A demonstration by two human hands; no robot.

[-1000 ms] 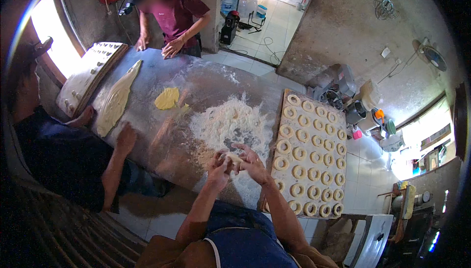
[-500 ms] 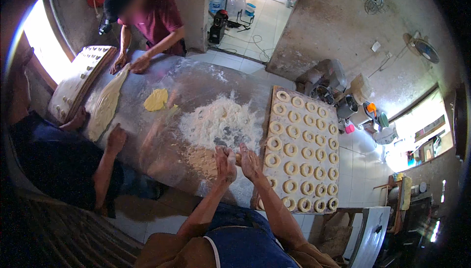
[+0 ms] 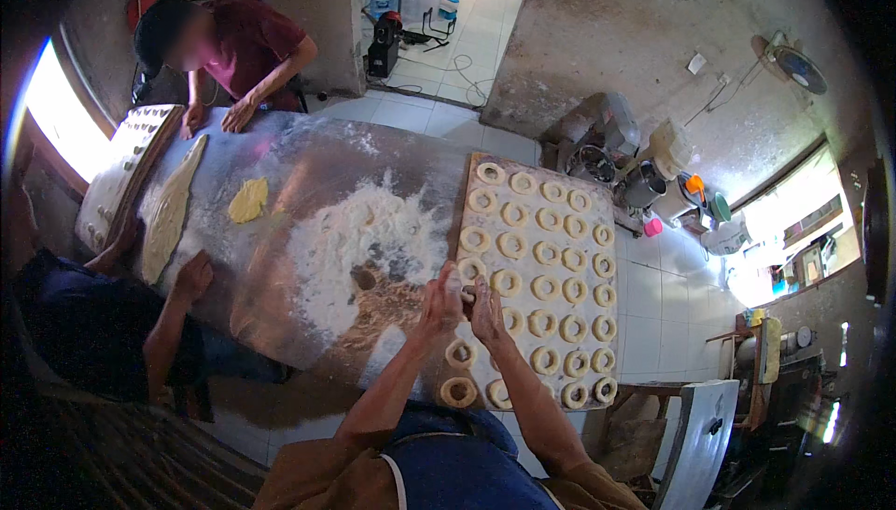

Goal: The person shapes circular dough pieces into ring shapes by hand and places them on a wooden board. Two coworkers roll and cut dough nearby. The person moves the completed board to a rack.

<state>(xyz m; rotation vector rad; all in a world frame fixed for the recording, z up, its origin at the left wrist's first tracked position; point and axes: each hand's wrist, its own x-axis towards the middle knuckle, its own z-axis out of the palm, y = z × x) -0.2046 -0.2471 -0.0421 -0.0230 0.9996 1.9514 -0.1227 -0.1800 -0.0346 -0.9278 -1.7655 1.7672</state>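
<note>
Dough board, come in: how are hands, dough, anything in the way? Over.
Left hand and right hand holding small dough piece between them, at left edge of board. Dough rings in rows. Hands hide some.

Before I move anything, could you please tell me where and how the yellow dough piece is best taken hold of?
I would probably take the yellow dough piece by two opposite edges, coming down from above: it lies flat on the table, its uneven outline uncovered all round.

We hold our left hand (image 3: 441, 305) and right hand (image 3: 486, 312) close together, curled at either side of the grip; behind it, our forearms (image 3: 389, 381) spread apart.
</note>
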